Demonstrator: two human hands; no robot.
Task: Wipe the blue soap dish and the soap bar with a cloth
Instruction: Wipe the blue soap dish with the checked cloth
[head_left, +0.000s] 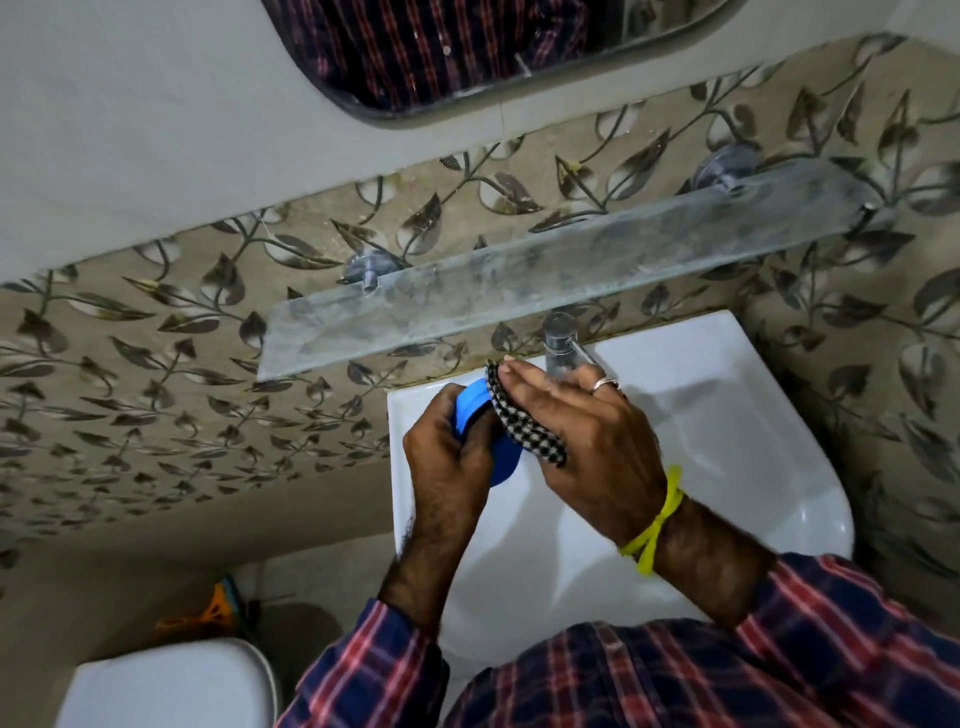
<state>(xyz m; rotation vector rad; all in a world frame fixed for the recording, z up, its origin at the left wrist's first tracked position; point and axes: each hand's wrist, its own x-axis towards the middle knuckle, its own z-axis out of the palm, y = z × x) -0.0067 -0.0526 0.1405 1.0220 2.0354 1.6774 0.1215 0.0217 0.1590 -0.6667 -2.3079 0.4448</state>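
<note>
White sink (727, 415), tap (560, 343), glass shelf (545, 275), mirror (467, 47), leaf-patterned tiles (156, 364).

Soap dish (470, 410): smooth blue plastic, matt. Cloth (524, 428) against it: woven checked fabric. Sink (727, 415) beneath: glossy white ceramic. Shelf (519, 291) above sink: cloudy streaked glass. Tap (558, 345): shiny metal.

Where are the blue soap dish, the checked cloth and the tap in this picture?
blue soap dish (470, 402): head view, on its upper rim above the left fingers.
checked cloth (524, 431): head view, on the fold under the right palm.
tap (558, 338): head view, on its upright body.
</note>
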